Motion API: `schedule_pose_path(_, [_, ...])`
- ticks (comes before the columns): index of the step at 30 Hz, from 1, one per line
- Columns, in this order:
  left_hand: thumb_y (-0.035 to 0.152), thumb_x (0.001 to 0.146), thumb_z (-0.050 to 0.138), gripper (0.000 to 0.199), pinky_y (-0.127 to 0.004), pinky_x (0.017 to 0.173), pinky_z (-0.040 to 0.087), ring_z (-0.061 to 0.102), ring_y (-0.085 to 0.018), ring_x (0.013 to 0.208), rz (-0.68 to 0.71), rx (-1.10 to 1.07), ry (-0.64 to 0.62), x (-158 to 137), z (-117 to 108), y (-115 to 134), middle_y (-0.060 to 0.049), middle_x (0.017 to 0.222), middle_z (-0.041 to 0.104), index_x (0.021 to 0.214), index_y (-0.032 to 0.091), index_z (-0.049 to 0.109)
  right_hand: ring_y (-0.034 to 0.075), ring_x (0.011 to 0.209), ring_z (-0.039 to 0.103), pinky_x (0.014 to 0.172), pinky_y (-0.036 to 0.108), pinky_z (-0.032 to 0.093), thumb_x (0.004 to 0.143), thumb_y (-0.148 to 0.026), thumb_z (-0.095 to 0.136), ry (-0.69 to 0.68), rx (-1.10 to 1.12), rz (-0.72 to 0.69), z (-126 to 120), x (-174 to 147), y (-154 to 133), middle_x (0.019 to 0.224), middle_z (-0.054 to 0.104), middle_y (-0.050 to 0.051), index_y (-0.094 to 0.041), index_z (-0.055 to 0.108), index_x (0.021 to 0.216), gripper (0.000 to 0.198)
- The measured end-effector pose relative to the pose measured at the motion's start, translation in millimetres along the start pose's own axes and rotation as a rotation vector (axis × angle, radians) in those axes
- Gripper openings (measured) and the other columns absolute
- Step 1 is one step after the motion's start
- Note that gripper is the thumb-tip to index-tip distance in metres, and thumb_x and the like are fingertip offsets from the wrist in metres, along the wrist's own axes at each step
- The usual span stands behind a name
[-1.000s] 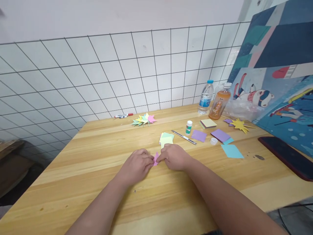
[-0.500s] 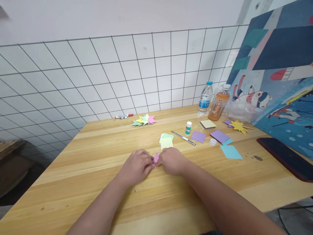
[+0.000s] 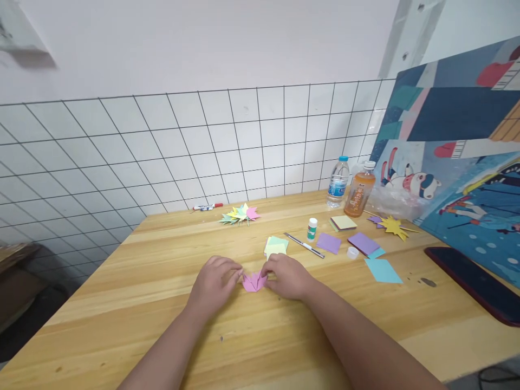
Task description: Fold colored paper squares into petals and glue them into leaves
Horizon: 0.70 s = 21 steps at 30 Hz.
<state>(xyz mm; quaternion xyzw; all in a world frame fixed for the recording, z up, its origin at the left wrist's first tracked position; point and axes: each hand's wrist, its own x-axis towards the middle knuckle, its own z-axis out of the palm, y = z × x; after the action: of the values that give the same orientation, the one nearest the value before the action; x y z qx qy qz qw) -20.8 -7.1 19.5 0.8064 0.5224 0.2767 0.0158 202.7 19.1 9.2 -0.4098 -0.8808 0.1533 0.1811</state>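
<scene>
A small folded pink paper [image 3: 254,283] with creased, pointed flaps lies between my hands at the middle of the table. My left hand [image 3: 214,284] pinches its left corner between thumb and fingers. On the opposite side, my right hand [image 3: 287,276] grips the right corner. Just beyond my right hand is a small pile of yellow and green paper squares [image 3: 277,245], partly covered by its fingers. Farther back sits a cluster of folded paper points [image 3: 240,214] in green, yellow and pink.
Right of my hands lie a pen-like tool [image 3: 304,245], a glue stick [image 3: 312,229], its cap [image 3: 352,253], purple paper [image 3: 329,243] and blue paper [image 3: 384,271]. A water bottle [image 3: 338,183], an orange drink bottle [image 3: 359,189] and a phone [image 3: 473,281] are farther right. Markers [image 3: 208,207] lie by the wall.
My hands have moved apart, and the pink paper between them now shows spread wider with both flaps visible. The camera view has tilted upward.
</scene>
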Motion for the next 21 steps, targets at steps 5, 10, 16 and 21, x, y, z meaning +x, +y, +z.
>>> schedule_pose_path(5, [0.048, 0.076, 0.059, 0.043, -0.046, 0.090, 0.043, 0.054, -0.028, 0.108, -0.178, -0.201, -0.011, -2, 8, -8, -0.009, 0.113, 0.063, 0.112, 0.023, 0.060, 0.015, 0.094, 0.056, 0.080, 0.026, 0.042, 0.074, -0.018, 0.062, 0.091, 0.120, -0.040, 6, 2, -1, 0.102, 0.059, 0.003, -0.022, 0.064, 0.079, 0.007])
schedule_pose_path(10, [0.056, 0.069, 0.063, 0.079, -0.043, 0.096, 0.038, 0.043, -0.032, 0.123, -0.279, -0.781, -0.168, -3, 13, -10, -0.017, 0.132, 0.049, 0.135, 0.022, 0.037, 0.016, 0.110, 0.052, 0.089, 0.029, 0.039, 0.078, -0.017, 0.058, 0.279, 0.135, -0.120, 2, 1, -3, 0.125, 0.052, 0.003, -0.022, 0.059, 0.080, 0.006])
schedule_pose_path(16, [0.041, 0.059, 0.078, 0.072, -0.043, 0.093, 0.040, 0.054, -0.031, 0.111, -0.281, -1.049, -0.179, -3, 16, 3, -0.015, 0.117, 0.059, 0.121, 0.022, 0.048, 0.016, 0.090, 0.057, 0.076, 0.027, 0.040, 0.082, -0.020, 0.052, 0.299, 0.019, -0.085, -2, 1, -13, 0.095, 0.066, 0.000, -0.023, 0.057, 0.082, 0.006])
schedule_pose_path(21, [0.032, 0.063, 0.074, 0.050, -0.040, 0.086, 0.046, 0.063, -0.024, 0.091, -0.367, -0.800, -0.036, -2, 16, 16, -0.008, 0.095, 0.067, 0.108, 0.020, 0.055, 0.017, 0.079, 0.056, 0.063, 0.026, 0.036, 0.080, -0.020, 0.052, 0.244, -0.062, -0.038, -1, 2, -21, 0.079, 0.065, -0.001, -0.022, 0.055, 0.078, 0.004])
